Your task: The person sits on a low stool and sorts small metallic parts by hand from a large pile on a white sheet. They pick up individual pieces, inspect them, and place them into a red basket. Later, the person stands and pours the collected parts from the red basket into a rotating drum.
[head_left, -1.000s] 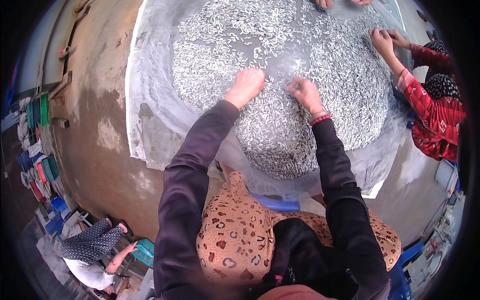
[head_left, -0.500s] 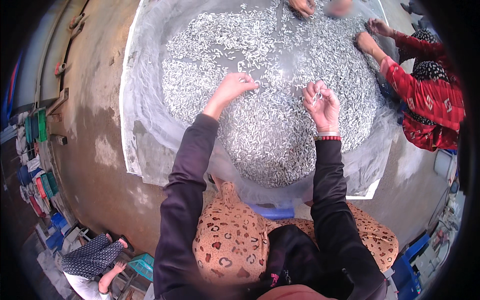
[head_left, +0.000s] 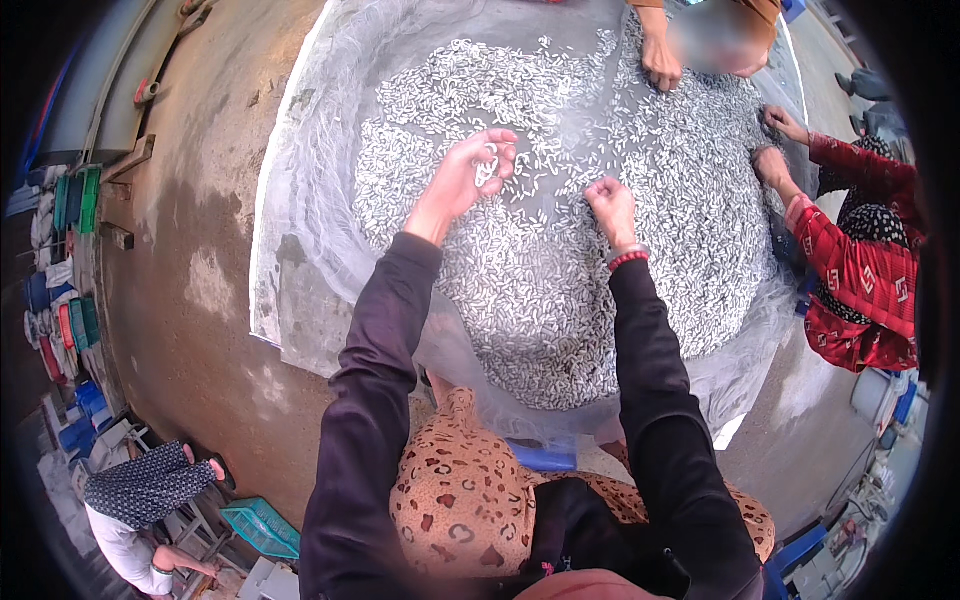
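Observation:
A wide heap of small, pale, curved pieces (head_left: 540, 310) with dark markings lies spread over a fine white net (head_left: 320, 215). Above the left part of the heap, my left hand (head_left: 468, 172) is half curled, palm turned up, around a few of the pale curved pieces (head_left: 487, 167). My right hand (head_left: 614, 210) reaches down to the heap's middle with thumb and fingertips pressed together. Whatever sits between those fingertips is too small to make out.
A person's hand (head_left: 661, 62) works at the far edge of the heap. On the right, a person in red patterned sleeves (head_left: 850, 250) reaches in with both hands. Behind at lower left, another person (head_left: 140, 510) bends beside a green basket (head_left: 262, 527).
My left hand has turned palm up with pale pieces in it. The right hand, earlier raised with pieces in its fingers, has turned down and moved left toward the heap.

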A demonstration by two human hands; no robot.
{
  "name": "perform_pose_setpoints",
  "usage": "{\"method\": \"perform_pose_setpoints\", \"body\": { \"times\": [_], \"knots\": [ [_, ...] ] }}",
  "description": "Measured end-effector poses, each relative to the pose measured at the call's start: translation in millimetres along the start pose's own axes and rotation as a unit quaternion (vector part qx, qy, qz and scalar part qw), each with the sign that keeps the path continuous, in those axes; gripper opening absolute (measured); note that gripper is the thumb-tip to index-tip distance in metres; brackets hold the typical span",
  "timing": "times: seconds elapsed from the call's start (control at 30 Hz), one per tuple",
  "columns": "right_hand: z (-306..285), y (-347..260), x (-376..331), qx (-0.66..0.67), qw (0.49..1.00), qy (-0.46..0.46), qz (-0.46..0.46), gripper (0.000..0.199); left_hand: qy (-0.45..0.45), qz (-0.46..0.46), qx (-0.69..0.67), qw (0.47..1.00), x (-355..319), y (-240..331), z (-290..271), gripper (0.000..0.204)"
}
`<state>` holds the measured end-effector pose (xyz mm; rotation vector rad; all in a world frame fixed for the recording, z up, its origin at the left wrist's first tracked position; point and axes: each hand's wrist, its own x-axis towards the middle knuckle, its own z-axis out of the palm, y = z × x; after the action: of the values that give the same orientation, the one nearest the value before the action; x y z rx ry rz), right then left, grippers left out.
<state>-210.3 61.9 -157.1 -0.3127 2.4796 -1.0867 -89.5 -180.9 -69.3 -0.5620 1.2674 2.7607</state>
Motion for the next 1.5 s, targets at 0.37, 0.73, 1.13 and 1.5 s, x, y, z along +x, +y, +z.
{"method": "perform_pose_setpoints", "body": {
  "times": [0.37,0.73,1.13,1.5],
  "knots": [
    [2,-15,-5,-0.257,0.965,-0.017,-0.054,0.015,0.113,0.087,0.713,0.686,66,-52,-6,0.028],
    [-16,-9,-25,-0.243,0.967,0.001,-0.077,0.027,-0.080,-0.060,0.364,0.926,40,-10,0,0.021],
    [2,-32,-8,-0.264,0.956,-0.040,-0.124,0.016,-0.044,-0.044,0.202,0.977,76,-6,31,0.030],
    [-77,-72,-22,-0.106,0.994,0.029,-0.002,0.023,-0.104,0.201,0.824,0.520,76,-60,14,0.010]
  ]
}}
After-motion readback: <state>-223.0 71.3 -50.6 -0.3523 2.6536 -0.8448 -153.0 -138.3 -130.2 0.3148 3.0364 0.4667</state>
